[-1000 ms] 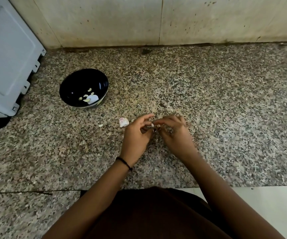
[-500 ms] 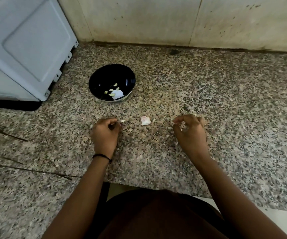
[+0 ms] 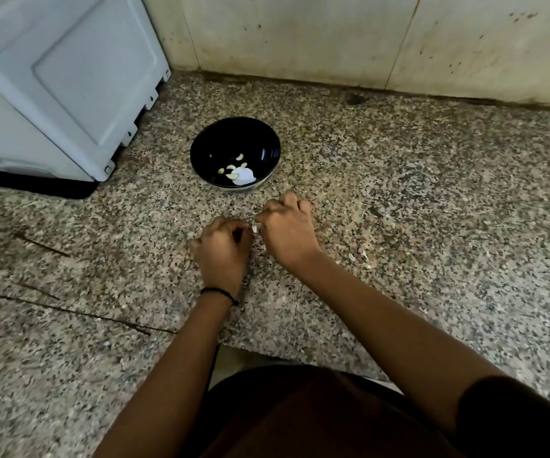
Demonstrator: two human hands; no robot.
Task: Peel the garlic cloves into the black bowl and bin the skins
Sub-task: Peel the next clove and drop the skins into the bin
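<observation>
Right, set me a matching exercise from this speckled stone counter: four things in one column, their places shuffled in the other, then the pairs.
1. round black bowl
2. pale grey plastic box
3. thin black wristband
4. papery garlic skin scraps

A. on the left wrist
B. lying right of the right hand
C. at the far left
D. just beyond the left hand

Pairs: 1-D, 2-C, 3-A, 4-B

On the speckled granite counter (image 3: 432, 193), a white appliance (image 3: 62, 77) stands left rear, beside a stained wall (image 3: 300, 38).
</observation>
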